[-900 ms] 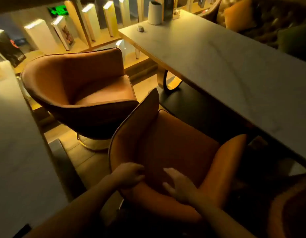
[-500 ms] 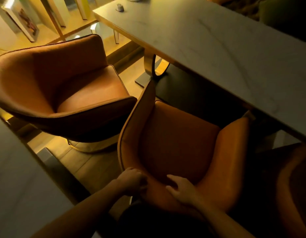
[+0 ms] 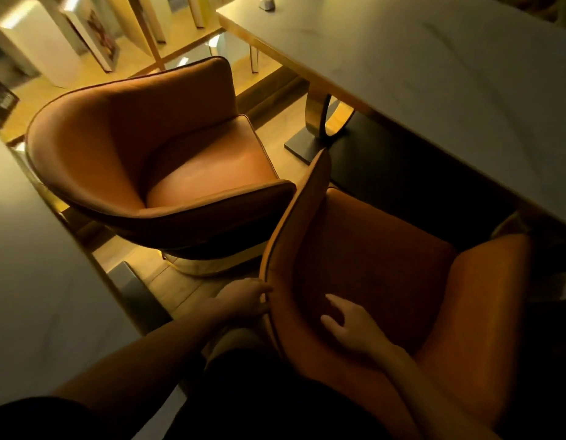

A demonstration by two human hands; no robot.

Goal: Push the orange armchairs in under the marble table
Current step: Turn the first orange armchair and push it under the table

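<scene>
- The near orange armchair (image 3: 370,281) is sitting angled beside the marble tabletop (image 3: 434,90), its seat front nearing the edge but not yet tucked under, so its push is looking only partly done.
- The left hand (image 3: 243,300) is curling its grip round the backrest's outer rim; the right hand (image 3: 351,328) is resting on the inner backrest with fingers spread, its grip open.
- The second orange armchair (image 3: 154,154) is standing well apart from the tabletop, facing sideways and untouched, likely left for later.
- Compared with the earlier frames, the right hand's fingers are lifting looser, and the view is shifting so more floor (image 3: 186,287) shows.
</scene>
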